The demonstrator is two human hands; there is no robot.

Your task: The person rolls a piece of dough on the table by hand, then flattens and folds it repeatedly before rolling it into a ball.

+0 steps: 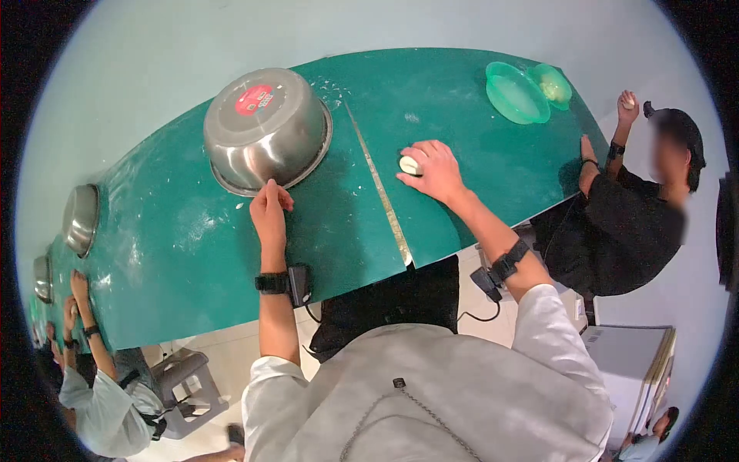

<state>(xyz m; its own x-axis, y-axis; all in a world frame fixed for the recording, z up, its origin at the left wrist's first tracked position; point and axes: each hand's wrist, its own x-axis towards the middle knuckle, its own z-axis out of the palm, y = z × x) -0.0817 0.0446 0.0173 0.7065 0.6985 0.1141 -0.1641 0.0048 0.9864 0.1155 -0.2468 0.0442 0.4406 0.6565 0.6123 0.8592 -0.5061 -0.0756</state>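
Observation:
An upside-down stainless steel basin (300,115) with a red label on its base rests on the green table. My left hand (271,206) is at the basin's near rim, fingers closed and pinched together on its edge. To the right, my right hand (437,171) curls its fingers around a small white piece of dough (410,165), low over the tabletop. Part of the dough is hidden under my fingers. A narrow, flour-specked strip (379,185) runs across the table between my two hands.
Green plastic bowls (517,94) stand at the far right. A co-worker (631,208) sits at the right end, a white piece in one hand. More metal basins (81,219) and other people (108,400) are on the left. White flour marks the green table (185,285).

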